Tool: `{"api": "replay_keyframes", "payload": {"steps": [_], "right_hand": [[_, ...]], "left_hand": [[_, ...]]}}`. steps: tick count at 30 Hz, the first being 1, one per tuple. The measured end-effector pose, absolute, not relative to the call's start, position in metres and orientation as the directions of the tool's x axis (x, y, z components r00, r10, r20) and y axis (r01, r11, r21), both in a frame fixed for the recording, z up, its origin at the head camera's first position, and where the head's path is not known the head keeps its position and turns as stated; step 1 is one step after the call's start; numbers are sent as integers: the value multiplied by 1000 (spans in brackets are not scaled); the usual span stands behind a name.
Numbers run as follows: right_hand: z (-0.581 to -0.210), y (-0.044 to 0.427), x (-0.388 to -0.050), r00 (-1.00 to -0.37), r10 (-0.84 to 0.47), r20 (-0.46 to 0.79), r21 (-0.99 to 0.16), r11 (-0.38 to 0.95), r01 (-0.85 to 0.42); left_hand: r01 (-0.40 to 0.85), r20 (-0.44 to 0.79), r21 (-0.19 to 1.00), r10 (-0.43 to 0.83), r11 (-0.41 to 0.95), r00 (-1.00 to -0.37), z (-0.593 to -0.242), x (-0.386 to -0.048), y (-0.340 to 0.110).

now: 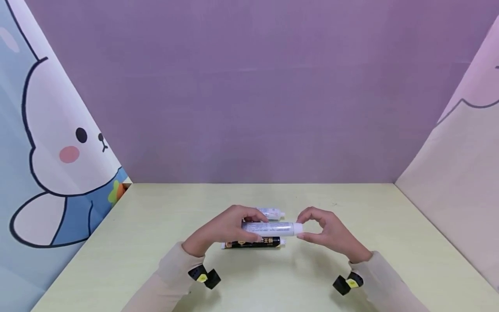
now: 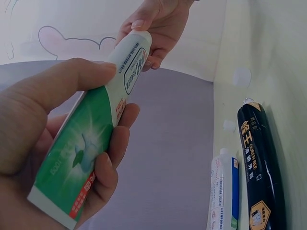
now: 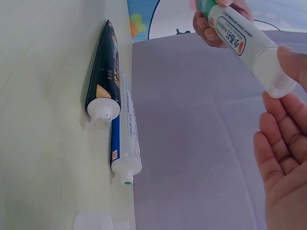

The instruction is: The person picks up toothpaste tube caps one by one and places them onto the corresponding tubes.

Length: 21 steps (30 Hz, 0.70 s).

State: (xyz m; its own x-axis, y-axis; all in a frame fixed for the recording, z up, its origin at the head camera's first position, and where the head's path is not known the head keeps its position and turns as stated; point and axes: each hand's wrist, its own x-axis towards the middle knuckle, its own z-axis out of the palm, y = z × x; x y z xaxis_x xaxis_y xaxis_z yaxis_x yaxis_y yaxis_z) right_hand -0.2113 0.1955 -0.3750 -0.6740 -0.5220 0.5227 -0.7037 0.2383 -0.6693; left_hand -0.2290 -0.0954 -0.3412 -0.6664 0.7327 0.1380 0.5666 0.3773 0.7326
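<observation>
My left hand (image 1: 231,224) grips a green and white toothpaste tube (image 2: 86,143) around its body, raised above the table and lying roughly level. The tube's white cap (image 1: 298,229) points right. Thumb and index finger of my right hand (image 1: 330,229) pinch this cap at its edges; the other right fingers are partly bent, as the right wrist view shows. Below lies a black toothpaste tube (image 2: 261,167) with its nozzle bare. Beyond it lies a white and blue toothpaste tube (image 3: 128,134), also without a cap.
On the pale table (image 1: 156,216) lie a larger white cap (image 2: 242,76) and a smaller white cap (image 2: 229,125), near the tubes' nozzle ends. A purple panel (image 1: 257,108) stands at the back. Printed side panels (image 1: 66,108) flank the table.
</observation>
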Motion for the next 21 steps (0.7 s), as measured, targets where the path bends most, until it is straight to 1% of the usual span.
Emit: {"api": "replay_keyframes", "payload": {"steps": [5, 8, 14, 17, 21], "right_hand": [[-376, 199, -209, -686, -530, 498, -656, 287, -698], [-377, 201, -209, -689, -539, 484, -649, 307, -696], [-386, 205, -208, -719, -527, 453, -646, 361, -673], [-391, 207, -206, -716, -534, 451, -650, 353, -673], [-394, 209, -207, -689, -556, 466, -655, 308, -691]], "left_hand": [[569, 141, 731, 733, 377, -666, -345, -230, -92], [591, 163, 712, 730, 379, -664, -349, -230, -92], [617, 192, 691, 727, 377, -659, -362, -228, -90], [590, 170, 710, 719, 385, -674, -368, -225, -91], [550, 133, 733, 708, 401, -694, -374, -224, -95]]}}
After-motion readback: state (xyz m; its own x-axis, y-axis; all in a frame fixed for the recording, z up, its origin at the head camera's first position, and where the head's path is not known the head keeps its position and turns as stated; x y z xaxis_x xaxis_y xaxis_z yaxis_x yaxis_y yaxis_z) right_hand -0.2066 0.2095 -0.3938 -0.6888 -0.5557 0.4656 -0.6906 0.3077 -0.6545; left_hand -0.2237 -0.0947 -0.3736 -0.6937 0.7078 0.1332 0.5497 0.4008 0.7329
